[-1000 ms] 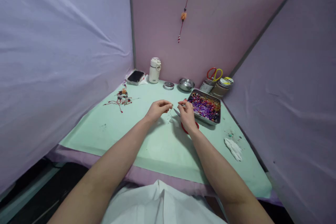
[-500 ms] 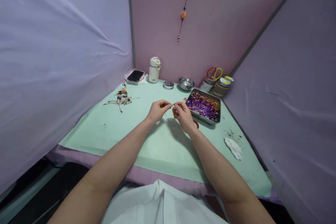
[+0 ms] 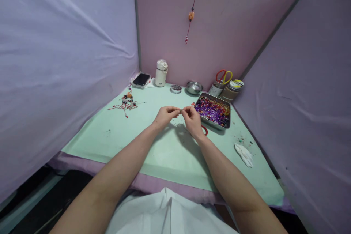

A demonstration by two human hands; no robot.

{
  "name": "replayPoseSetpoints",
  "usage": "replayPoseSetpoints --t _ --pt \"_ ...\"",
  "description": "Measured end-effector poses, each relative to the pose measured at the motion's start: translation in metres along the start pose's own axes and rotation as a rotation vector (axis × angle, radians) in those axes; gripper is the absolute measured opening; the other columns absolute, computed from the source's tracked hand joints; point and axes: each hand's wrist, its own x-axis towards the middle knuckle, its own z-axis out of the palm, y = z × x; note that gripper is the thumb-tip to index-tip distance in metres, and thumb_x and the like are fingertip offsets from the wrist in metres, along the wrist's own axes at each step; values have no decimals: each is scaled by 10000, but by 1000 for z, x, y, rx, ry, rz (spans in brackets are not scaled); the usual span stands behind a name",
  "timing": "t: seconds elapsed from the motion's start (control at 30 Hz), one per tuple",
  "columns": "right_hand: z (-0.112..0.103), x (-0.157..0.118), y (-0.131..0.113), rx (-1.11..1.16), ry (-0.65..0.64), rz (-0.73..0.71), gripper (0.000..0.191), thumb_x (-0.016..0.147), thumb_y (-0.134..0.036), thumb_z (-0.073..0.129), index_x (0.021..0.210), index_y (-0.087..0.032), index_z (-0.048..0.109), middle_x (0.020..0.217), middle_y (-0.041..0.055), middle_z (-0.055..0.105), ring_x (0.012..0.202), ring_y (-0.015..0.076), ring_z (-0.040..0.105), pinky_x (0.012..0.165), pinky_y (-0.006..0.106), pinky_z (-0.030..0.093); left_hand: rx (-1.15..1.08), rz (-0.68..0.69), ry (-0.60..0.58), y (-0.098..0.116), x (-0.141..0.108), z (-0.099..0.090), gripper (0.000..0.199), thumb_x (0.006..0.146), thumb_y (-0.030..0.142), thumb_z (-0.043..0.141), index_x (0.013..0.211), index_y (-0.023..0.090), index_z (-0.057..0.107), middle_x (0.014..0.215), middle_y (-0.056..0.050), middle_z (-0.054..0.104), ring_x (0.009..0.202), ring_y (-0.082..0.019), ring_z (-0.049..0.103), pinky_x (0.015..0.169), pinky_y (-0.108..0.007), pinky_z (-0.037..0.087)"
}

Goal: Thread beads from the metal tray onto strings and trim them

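Above the middle of the green tabletop (image 3: 167, 150), my left hand (image 3: 166, 114) and my right hand (image 3: 191, 118) meet at their fingertips. Both are closed in a pinch on something too small to make out. Just right of my right hand is a metal tray (image 3: 214, 127) of purple, red and dark beads (image 3: 212, 111). A red handle loop (image 3: 205, 130) shows beside my right wrist, partly hidden by it. Strung beads with red cords (image 3: 128, 101) lie to the left on the table.
Along the back stand a phone (image 3: 142, 79), a white bottle (image 3: 161, 73), a small round tin (image 3: 176, 88), a metal bowl (image 3: 194, 87), a can with scissors (image 3: 216, 88) and a jar (image 3: 232, 90). A white cloth (image 3: 244, 155) lies right. A beaded cord (image 3: 191, 15) hangs behind.
The fingertips of my two hands have come together, and the fingers of my right hand have shifted slightly. Nothing else has visibly moved.
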Motion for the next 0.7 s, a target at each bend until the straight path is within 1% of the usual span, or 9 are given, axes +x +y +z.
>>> replayPoseSetpoints --t 0.17,0.33,0.47,0.57,0.7 --pt "0 -2 -2 -49 -27 -1 149 812 -349 547 782 -204 528 691 -11 542 599 127 465 575 260 383 -51 -16 26 -2 2 -1 227 643 287 685 813 146 737 814 -79 709 731 -148 588 765 -330 462" --pt "1 -3 -1 -76 -30 -6 166 806 -366 559 802 -203 531 723 0 575 602 126 483 569 258 388 -102 -39 45 -3 4 -1 250 634 305 713 818 138 736 810 -80 709 735 -145 588 775 -329 468" --pt "1 -3 -1 -103 -16 -7 150 801 -347 551 801 -197 559 701 -2 571 602 128 481 582 263 388 -213 -85 64 -3 4 -3 263 622 309 741 814 129 722 820 -80 704 742 -127 588 784 -310 464" --pt "0 -4 -2 -148 -31 -25 137 794 -322 542 753 -198 583 676 -2 563 605 132 471 597 271 384 -306 -137 55 -2 5 -6 263 622 296 750 817 124 708 813 -69 694 698 -94 566 760 -281 464" --pt "-1 -4 -5 -160 -31 -30 117 774 -297 541 712 -203 572 643 -9 543 592 134 452 597 275 378 -403 -185 47 -2 7 -9 229 652 265 733 818 114 687 801 -63 679 650 -66 538 728 -254 473"
